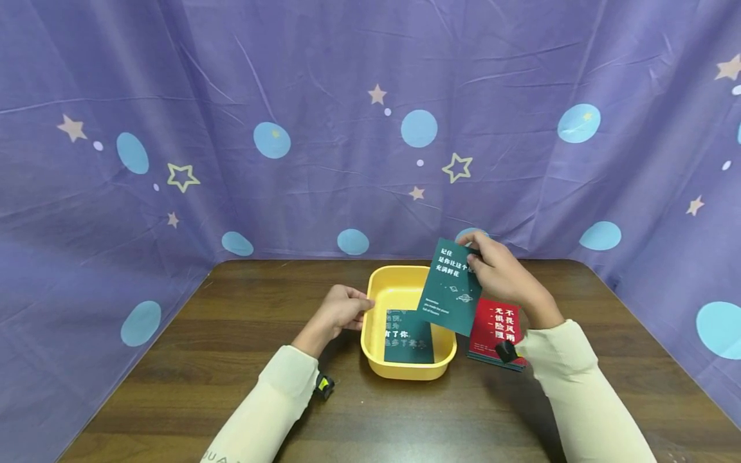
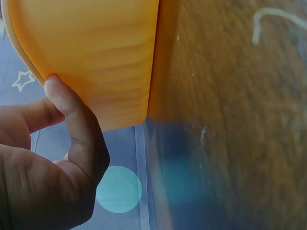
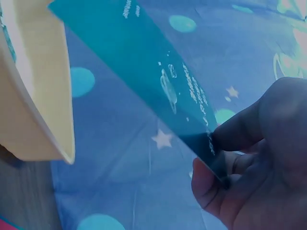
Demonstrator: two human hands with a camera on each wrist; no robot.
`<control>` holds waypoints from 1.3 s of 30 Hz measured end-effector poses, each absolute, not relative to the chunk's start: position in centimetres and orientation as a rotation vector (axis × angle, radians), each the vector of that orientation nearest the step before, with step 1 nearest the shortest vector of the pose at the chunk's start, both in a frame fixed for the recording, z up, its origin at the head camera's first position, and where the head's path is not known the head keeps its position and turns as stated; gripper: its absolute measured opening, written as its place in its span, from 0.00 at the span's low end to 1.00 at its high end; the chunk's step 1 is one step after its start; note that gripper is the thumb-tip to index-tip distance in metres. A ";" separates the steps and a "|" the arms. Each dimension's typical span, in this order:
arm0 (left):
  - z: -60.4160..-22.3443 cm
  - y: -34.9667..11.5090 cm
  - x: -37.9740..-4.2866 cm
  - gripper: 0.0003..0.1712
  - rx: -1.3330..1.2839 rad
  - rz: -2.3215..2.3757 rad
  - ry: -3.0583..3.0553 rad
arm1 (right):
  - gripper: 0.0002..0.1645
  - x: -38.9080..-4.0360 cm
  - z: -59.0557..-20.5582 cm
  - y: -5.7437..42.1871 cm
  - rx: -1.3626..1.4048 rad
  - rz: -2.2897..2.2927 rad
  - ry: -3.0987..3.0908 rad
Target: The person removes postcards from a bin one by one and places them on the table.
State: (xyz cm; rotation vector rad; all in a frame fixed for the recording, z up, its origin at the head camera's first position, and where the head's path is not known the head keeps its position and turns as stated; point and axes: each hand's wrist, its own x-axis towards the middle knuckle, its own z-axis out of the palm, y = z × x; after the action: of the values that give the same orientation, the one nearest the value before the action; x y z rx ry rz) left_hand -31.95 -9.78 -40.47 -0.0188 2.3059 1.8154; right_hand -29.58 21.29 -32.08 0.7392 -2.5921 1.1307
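A yellow plastic tub [image 1: 376, 368] stands on the table, with a dark green card [image 1: 408, 347] printed with white text lying on its floor. My left hand [image 1: 341, 310] pinches the tub's left rim; in the left wrist view a fingertip [image 2: 55, 88] touches that rim. Raised over the tub's right side, a green card [image 1: 448, 289] with white characters and planet drawings hangs tilted from my right hand [image 1: 502, 273]. Thumb and fingers pinch it by its upper right corner. Under the right wrist is a stack of cards [image 1: 492, 328], a red one on top and green edges below.
The brown wooden table [image 1: 243, 373] extends around the tub and the stack. Behind it hangs a purple curtain [image 1: 324, 77] with stars and blue circles. Each wrist wears a small black device.
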 end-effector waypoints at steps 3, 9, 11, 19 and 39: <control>-40.5 -9.8 -31.9 0.07 -0.020 1.819 2.300 | 0.13 -29.7 -31.8 22.3 0.686 1.077 -2.640; -40.4 -9.7 -31.9 0.07 -0.022 1.818 2.301 | 0.14 -30.0 -31.7 24.3 0.617 0.977 -2.715; -40.4 -9.7 -31.9 0.07 -0.023 1.820 2.302 | 0.15 -30.2 -31.8 25.0 0.594 0.977 -2.734; -40.5 -9.7 -32.0 0.07 -0.027 1.809 2.306 | 0.15 -30.6 -32.8 27.2 0.534 0.879 -2.854; -40.4 -9.7 -32.0 0.08 -0.023 1.807 2.297 | 0.15 -33.0 -36.7 28.6 0.503 0.856 -3.056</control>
State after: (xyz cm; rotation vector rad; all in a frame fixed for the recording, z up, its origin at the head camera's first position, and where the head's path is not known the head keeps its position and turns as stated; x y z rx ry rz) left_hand -32.01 -9.73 -40.45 -0.0231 2.2968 1.8072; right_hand -33.03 28.65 -36.72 0.5032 -3.0562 0.8557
